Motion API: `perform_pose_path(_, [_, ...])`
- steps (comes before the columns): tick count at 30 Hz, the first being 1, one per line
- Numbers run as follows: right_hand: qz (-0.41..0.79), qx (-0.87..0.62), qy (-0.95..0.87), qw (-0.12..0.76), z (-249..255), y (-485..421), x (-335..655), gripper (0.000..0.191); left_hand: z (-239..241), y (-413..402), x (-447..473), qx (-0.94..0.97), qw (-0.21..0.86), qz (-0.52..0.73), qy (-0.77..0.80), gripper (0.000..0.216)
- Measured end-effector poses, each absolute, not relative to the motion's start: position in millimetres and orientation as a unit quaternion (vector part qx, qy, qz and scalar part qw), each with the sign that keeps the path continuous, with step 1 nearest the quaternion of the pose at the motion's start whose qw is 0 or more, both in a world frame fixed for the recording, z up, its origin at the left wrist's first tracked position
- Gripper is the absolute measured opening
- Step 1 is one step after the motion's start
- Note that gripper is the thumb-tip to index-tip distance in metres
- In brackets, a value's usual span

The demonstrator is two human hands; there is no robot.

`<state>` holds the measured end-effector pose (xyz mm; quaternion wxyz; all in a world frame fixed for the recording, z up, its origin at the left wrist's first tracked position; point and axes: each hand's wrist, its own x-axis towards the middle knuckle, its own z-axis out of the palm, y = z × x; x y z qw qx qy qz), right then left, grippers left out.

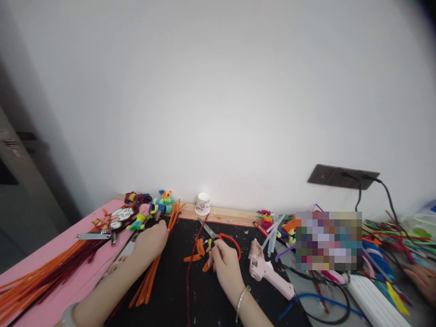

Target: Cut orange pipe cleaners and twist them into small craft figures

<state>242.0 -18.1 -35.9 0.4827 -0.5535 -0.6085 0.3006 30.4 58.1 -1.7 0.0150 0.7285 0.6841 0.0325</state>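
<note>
My left hand (153, 240) is curled closed beside a bundle of orange pipe cleaners (153, 277) on the black mat. Its fingertips are hidden, so what they grip does not show. My right hand (226, 265) pinches a small orange and yellow pipe cleaner piece (206, 264) above the mat. Just beyond it lie open scissors (230, 238) with red handles. Short orange pieces (200, 247) are gathered left of the right hand. A long dark red pipe cleaner (189, 281) runs down the mat between both hands.
A white paper cup (203, 203) stands by the wall. Right of my hand lies a pink glue gun (269, 272), near clear glue sticks (272, 236). Colourful pipe cleaner figures (146, 215) sit at the back left. A white power strip (371, 299) and another person's hand (422, 277) are at right.
</note>
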Motion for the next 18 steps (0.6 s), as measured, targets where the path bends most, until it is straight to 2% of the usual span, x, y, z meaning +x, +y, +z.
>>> perform_pose_path(9, [0.305,-0.552,-0.608,0.482,-36.0,-18.1,242.1,0.028,-0.4,57.2,34.8,0.719,0.026,0.033,0.693,0.038])
perform_pose_path(18, [0.297,-0.551,-0.613,0.482,-35.2,-18.9,242.3,0.028,2.8,64.4,35.3,0.721,0.047,0.037,0.69,0.031])
